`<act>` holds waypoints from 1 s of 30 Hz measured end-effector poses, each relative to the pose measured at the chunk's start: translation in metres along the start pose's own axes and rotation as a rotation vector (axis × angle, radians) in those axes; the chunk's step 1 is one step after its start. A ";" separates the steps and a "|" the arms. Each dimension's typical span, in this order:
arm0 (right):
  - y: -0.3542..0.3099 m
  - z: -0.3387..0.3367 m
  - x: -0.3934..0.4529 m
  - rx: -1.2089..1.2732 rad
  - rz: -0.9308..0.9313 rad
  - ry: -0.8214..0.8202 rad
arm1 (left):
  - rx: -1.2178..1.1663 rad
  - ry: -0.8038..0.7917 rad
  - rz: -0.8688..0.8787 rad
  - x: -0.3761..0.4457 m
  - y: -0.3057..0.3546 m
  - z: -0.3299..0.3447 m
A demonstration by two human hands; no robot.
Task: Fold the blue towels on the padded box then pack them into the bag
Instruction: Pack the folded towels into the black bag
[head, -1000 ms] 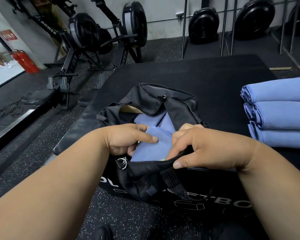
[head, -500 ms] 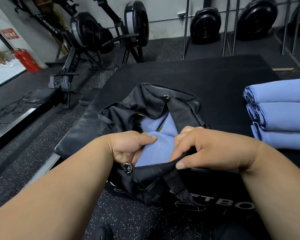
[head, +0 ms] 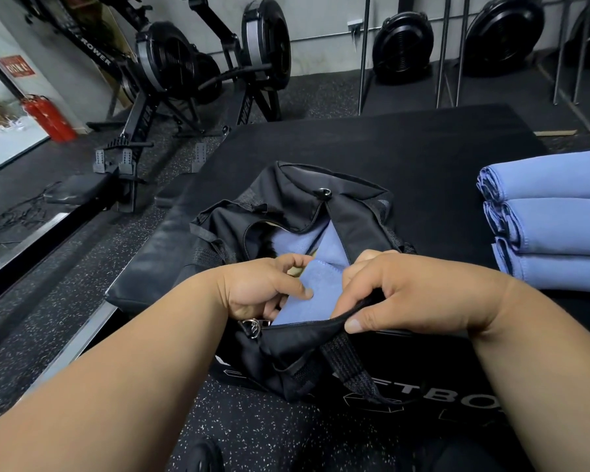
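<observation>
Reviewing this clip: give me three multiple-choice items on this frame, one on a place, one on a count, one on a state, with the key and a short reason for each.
1. Where do the folded towels wait?
A. on the padded box, right of the bag
B. on the floor by the rowers
C. inside the bag

2. How many folded towels are in that stack?
A. one
B. three
C. five

3. What is the right hand doing?
A. hanging idle
B. lying flat on the stack
C. holding the bag's zipper edge in a pinching grip

Key: 1 A, the stack lies on the padded box right of the bag. 2 B, three rolled edges show. 3 C, thumb and fingers pinch the rim while the left hand tucks a blue towel in.
</observation>
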State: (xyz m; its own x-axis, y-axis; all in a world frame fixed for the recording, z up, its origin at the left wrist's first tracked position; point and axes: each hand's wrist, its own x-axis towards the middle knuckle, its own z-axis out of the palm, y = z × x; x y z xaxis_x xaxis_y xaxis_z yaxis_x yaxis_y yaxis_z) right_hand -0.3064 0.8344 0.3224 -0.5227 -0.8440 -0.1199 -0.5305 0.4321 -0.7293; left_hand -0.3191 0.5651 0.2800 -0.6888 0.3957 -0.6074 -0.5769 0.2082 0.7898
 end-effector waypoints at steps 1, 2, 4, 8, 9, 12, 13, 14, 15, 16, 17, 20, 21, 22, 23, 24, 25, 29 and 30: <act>0.000 0.000 0.000 -0.001 -0.003 0.000 | 0.002 0.010 0.021 -0.001 0.000 0.001; 0.000 -0.001 0.000 0.004 -0.008 -0.002 | -0.004 0.018 0.051 -0.003 0.001 0.004; -0.001 -0.002 0.000 0.019 -0.013 -0.006 | -0.037 0.044 0.093 -0.004 0.004 0.008; -0.001 -0.001 0.000 0.017 -0.009 -0.008 | 0.089 0.126 0.060 0.000 0.000 0.009; -0.001 -0.001 0.000 0.015 -0.007 -0.010 | 0.103 0.123 0.045 -0.002 0.000 0.010; -0.001 -0.001 0.000 0.034 -0.007 -0.002 | 0.178 0.148 0.034 -0.010 -0.001 0.010; -0.001 -0.002 -0.001 0.043 -0.008 0.003 | 0.219 0.172 0.035 -0.013 -0.001 0.009; -0.001 -0.002 0.000 0.049 -0.009 0.005 | 0.260 0.188 0.024 -0.014 -0.001 0.008; -0.002 -0.001 0.001 0.051 -0.010 0.005 | 0.317 0.193 0.006 -0.016 -0.001 0.008; -0.002 -0.001 0.002 0.048 -0.014 0.004 | 0.396 0.206 -0.012 -0.016 -0.002 0.006; -0.003 0.000 0.003 0.044 -0.017 0.004 | 0.470 0.221 -0.023 -0.016 -0.003 0.007; -0.005 0.000 0.004 0.066 -0.020 0.004 | 0.440 0.213 -0.028 -0.014 -0.005 0.012; -0.005 0.000 0.004 0.072 -0.017 0.007 | 0.381 0.201 -0.029 -0.013 -0.005 0.013; -0.005 0.001 0.004 0.069 -0.012 0.011 | 0.344 0.202 -0.029 -0.012 -0.006 0.014; -0.005 0.001 0.004 0.063 -0.009 0.015 | 0.336 0.217 -0.031 -0.012 -0.006 0.013; -0.005 0.002 0.004 0.057 -0.007 0.018 | 0.343 0.234 -0.035 -0.012 -0.006 0.012; -0.005 0.003 0.004 0.052 -0.005 0.020 | 0.360 0.245 -0.039 -0.014 -0.006 0.011; -0.009 0.002 0.004 0.069 -0.008 0.049 | 0.455 0.259 -0.019 -0.024 -0.002 0.010; -0.010 0.002 0.005 0.074 -0.012 0.069 | 0.505 0.284 0.007 -0.026 0.001 0.009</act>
State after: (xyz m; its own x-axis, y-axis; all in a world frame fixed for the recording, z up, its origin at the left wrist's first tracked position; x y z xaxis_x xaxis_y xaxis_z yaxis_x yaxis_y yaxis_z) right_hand -0.3024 0.8255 0.3275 -0.5627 -0.8240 -0.0665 -0.4875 0.3957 -0.7783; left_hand -0.2980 0.5636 0.2973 -0.8229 0.1575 -0.5460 -0.3389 0.6352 0.6940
